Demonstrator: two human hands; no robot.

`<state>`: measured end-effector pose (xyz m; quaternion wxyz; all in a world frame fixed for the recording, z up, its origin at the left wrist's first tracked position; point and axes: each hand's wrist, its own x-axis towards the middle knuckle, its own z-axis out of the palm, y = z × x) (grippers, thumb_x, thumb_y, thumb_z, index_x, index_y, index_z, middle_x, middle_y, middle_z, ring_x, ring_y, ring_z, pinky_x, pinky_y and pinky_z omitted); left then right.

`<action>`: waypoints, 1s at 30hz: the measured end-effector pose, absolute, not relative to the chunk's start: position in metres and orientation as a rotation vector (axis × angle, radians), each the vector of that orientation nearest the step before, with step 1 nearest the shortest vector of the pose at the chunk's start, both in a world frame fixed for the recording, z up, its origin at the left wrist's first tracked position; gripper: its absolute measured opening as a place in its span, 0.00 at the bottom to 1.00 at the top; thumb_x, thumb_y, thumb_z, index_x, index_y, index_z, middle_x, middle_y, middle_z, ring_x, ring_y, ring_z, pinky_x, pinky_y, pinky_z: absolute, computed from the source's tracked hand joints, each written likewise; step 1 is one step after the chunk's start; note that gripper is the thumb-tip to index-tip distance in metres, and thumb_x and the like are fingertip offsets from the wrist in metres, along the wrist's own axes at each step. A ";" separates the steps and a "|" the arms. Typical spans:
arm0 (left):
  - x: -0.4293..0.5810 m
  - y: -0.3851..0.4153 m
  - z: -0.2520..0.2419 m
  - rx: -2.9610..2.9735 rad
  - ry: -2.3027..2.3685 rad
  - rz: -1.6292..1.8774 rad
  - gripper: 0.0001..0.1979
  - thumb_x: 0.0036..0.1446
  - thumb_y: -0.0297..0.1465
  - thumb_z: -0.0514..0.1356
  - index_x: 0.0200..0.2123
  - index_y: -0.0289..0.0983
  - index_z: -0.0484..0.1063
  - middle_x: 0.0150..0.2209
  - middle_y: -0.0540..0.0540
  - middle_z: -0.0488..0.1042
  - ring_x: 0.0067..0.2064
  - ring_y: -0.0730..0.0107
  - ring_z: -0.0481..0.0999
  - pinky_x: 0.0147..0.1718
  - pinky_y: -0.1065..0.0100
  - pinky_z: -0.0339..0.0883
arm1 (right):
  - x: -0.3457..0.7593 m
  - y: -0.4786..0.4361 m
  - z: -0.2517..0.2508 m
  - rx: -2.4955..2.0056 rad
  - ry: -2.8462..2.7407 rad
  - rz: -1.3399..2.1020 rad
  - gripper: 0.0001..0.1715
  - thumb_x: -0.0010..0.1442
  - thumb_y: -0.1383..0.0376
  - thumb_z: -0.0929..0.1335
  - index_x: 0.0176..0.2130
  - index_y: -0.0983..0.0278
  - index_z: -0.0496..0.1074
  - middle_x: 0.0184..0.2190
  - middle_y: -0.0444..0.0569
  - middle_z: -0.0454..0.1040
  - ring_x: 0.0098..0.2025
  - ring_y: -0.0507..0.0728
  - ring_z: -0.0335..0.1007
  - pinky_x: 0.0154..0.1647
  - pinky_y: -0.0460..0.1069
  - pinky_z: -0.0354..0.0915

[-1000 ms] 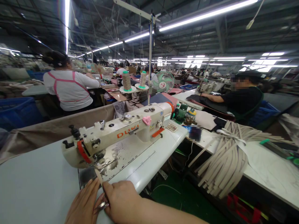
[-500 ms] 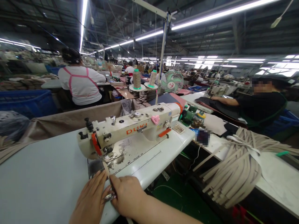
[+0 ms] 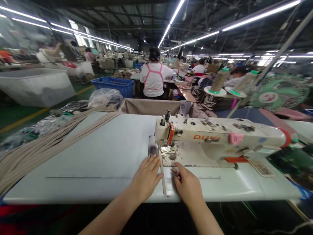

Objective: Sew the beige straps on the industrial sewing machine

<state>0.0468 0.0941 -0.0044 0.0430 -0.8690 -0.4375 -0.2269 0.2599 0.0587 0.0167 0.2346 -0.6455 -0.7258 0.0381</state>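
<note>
A narrow beige fabric strip (image 3: 163, 181) runs from under the presser foot of the sewing machine (image 3: 190, 137) toward the table's front edge. My left hand (image 3: 146, 178) lies flat on the table left of the strip, fingers stretched toward the needle area and the thumb touching the strip's edge. Right of the strip, my right hand (image 3: 188, 182) is curled around small metal thread snips (image 3: 175, 173), whose points stick out to the left. Most of the snips is hidden in the palm.
A long bundle of beige strips (image 3: 56, 140) drapes over the table's left side. Thread cones (image 3: 220, 81) and a green fan (image 3: 278, 93) stand behind the machine. Ahead, a person (image 3: 154, 76) sits with their back to me, near a blue crate (image 3: 114, 85).
My view has swung left, bringing the left bundle into sight. My right hand has come away from the strip and now sits apart on its right; the strip's near end shows.
</note>
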 end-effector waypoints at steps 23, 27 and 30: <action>0.049 0.098 -0.002 -2.728 -1.449 -0.623 0.32 0.71 0.46 0.51 0.70 0.32 0.57 0.69 0.38 0.64 0.73 0.56 0.56 0.72 0.53 0.47 | 0.268 0.058 -0.005 -1.643 -2.087 -0.163 0.20 0.63 0.67 0.63 0.53 0.61 0.73 0.43 0.53 0.82 0.40 0.60 0.80 0.40 0.51 0.73; 0.049 0.108 -0.004 -2.731 -1.428 -0.609 0.33 0.71 0.46 0.50 0.71 0.33 0.55 0.70 0.37 0.62 0.73 0.53 0.55 0.72 0.50 0.45 | 0.267 0.057 -0.004 -1.646 -2.077 -0.133 0.21 0.62 0.68 0.64 0.54 0.61 0.72 0.43 0.53 0.82 0.41 0.60 0.79 0.43 0.51 0.73; 0.048 0.117 -0.002 -2.736 -1.424 -0.591 0.32 0.71 0.46 0.51 0.70 0.34 0.56 0.70 0.37 0.63 0.73 0.54 0.57 0.72 0.51 0.45 | 0.266 0.057 -0.003 -1.641 -2.079 -0.139 0.21 0.62 0.68 0.63 0.54 0.61 0.72 0.43 0.53 0.82 0.42 0.60 0.79 0.44 0.51 0.72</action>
